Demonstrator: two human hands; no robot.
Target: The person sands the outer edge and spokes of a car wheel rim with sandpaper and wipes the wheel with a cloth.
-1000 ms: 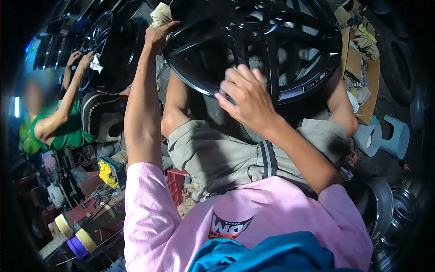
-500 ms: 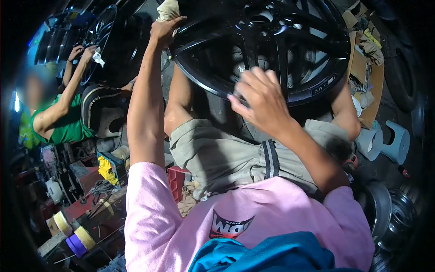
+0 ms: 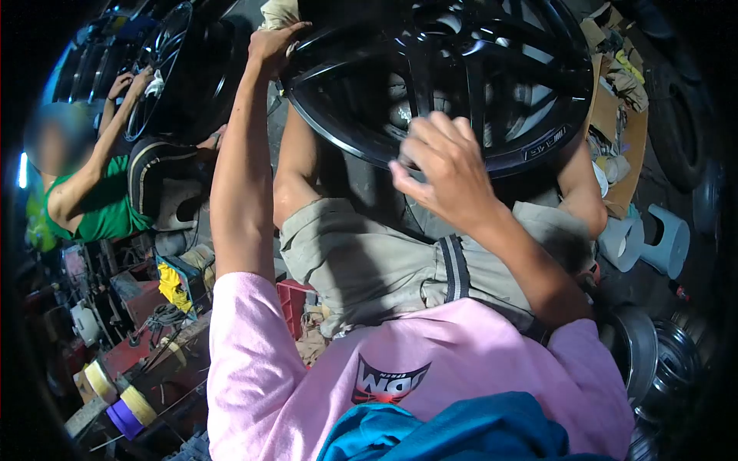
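Observation:
A large glossy black wheel rim [image 3: 419, 84] fills the top middle, between the knees, with small lettering near its lower right edge. My left hand [image 3: 273, 48] is at the rim's upper left edge, closed round a pale cloth [image 3: 280, 14] that sticks out above it. In front of the rim's lower edge is my right hand [image 3: 446, 165], with fingers curled and slightly blurred. Whatever its fingers hold, if anything, is hidden; contact with the rim cannot be made out.
Another person [image 3: 100, 188] in green works on a second rim [image 3: 165, 65] at left. A cardboard box [image 3: 632, 169], blue-grey stools [image 3: 667, 240] and a tyre [image 3: 676, 123] stand at right. Stacked rims [image 3: 653, 353] lie lower right; yellow and purple rolls [image 3: 131, 411] lie lower left.
Compared with a second ago, the rim and my right hand appear a little further right in view. The other person's hands have shifted slightly on their rim.

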